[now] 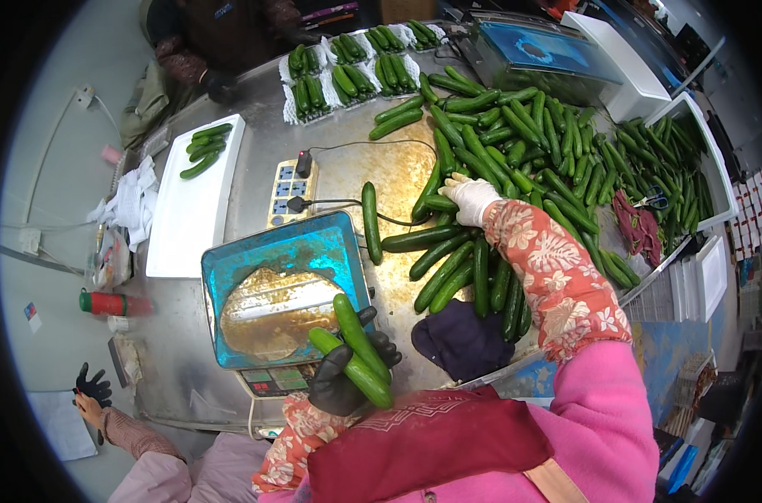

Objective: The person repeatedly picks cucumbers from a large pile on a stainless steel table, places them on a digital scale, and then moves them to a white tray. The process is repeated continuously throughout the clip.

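Note:
Two cucumbers [357,352] lie side by side in my left hand [338,377], which wears a black glove and is closed around them just in front of the weighing scale's blue, worn pan [280,346]. My right hand [472,198], in a white glove, rests on the near left part of a large cucumber pile [538,138]. Its fingertips are at a cucumber [439,203]; whether they grip it cannot be told. One cucumber [371,223] lies apart, right of the scale. A dark folded cloth [462,339] is below the pile.
White trays of cucumbers [349,82] stand at the back. A foam lid [189,220] with several cucumbers is at left, beside a power strip [291,188]. Scissors [654,198] and a red cloth [636,226] lie at right. Two other people are nearby.

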### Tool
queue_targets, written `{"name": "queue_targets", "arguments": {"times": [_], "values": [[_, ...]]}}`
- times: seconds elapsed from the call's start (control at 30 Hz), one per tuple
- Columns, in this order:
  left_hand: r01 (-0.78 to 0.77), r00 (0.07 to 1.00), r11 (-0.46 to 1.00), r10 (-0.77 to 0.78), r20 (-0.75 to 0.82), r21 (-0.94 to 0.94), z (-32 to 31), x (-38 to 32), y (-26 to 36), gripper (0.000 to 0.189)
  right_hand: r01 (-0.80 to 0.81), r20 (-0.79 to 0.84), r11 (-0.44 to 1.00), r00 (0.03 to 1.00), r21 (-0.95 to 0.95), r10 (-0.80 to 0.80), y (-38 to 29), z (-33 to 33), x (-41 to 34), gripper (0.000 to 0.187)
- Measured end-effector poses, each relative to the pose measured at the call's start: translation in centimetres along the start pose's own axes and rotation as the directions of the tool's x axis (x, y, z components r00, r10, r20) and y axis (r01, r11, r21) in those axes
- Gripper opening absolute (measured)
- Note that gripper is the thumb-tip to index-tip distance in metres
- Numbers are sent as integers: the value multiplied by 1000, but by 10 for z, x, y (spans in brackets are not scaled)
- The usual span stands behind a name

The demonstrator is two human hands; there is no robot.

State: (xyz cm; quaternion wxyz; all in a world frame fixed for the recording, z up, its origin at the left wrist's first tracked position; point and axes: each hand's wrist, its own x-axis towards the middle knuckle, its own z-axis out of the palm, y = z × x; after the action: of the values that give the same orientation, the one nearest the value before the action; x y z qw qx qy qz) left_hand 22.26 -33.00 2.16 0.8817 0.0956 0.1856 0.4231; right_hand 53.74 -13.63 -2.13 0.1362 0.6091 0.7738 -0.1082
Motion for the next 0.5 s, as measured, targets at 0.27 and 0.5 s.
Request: {"name": "queue_targets", "arguments": {"times": [0.27, 0.5], "values": [[-59, 997, 998, 58, -45, -19, -4, -2, 7, 71, 163, 136, 907, 984, -387, -118, -9, -2, 12, 26], [-77, 997, 997, 77, 10, 27, 1, -4, 11, 69, 176, 145, 831, 983, -527, -116, -12, 5, 25, 21]]}}
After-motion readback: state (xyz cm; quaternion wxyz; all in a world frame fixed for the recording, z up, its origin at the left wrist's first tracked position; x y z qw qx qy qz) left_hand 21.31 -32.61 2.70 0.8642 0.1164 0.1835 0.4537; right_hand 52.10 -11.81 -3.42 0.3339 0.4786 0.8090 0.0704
